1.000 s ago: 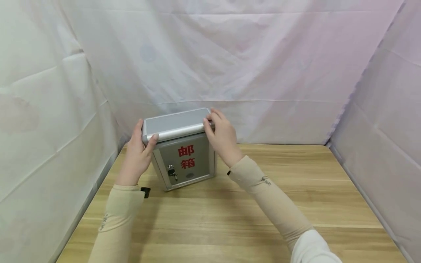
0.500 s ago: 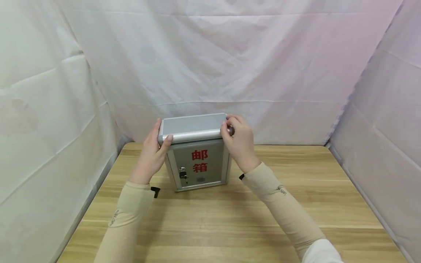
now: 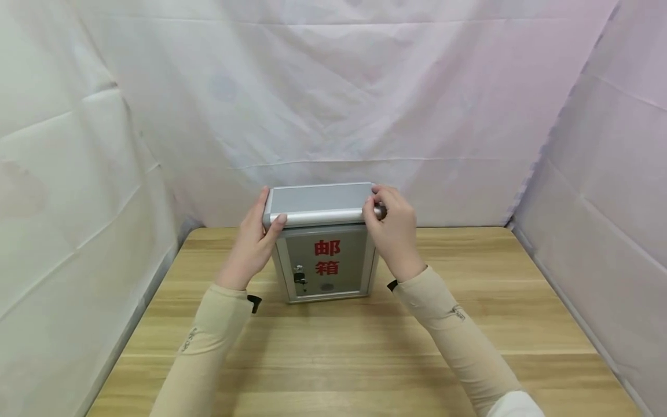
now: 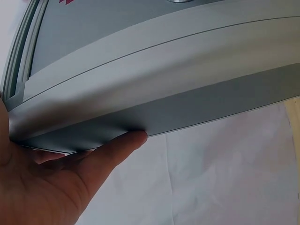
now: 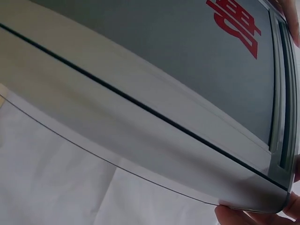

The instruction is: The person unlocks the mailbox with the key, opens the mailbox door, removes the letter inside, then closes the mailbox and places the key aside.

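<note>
A grey metal mailbox with silver edges and red characters stands upright on the wooden table. In its front door sits a lock with keys, at the lower left. My left hand grips the top left corner, thumb on the front edge and fingers along the side. The top right corner is held by my right hand, thumb at the front and fingers curled behind. Something dark shows between that thumb and the fingers; I cannot tell what. In the left wrist view the mailbox's side fills the upper part, with fingers against its edge.
The wooden table extends around the mailbox on all sides. Pale cloth hangs behind it, and more cloth walls the left and right sides.
The mailbox has moved to the right with both hands on it. It has turned a little, so its front faces me more squarely.
</note>
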